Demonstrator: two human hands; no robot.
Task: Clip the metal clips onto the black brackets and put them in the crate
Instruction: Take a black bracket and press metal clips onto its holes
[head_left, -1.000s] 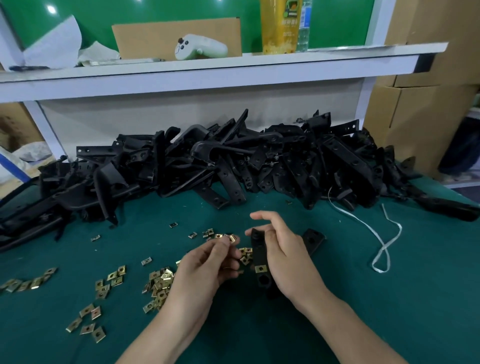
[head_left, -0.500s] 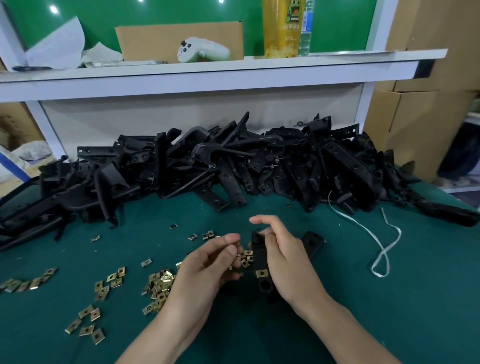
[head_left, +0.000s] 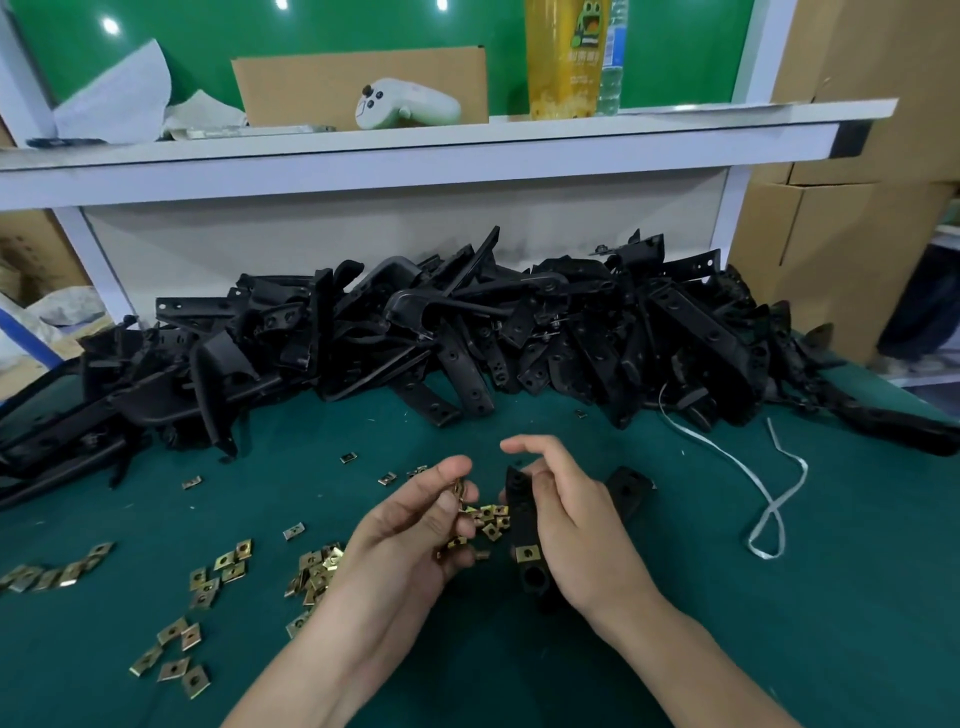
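Note:
My right hand grips a black bracket just above the green table, with one brass-coloured metal clip sitting on its lower part. Just left of it, my left hand pinches a single metal clip between thumb and forefinger, close to the bracket's upper end. More loose clips lie under and between my hands, and several others are scattered to the left. A big heap of black brackets fills the back of the table. No crate is in view.
A white strap loops on the green mat at the right. A white shelf overhangs the heap and carries a cardboard box, a white controller and bottles. Cardboard boxes stand at the right.
My left hand has raised its pinched clip and brought it closer to the upper end of the bracket. My right hand has kept the bracket almost still.

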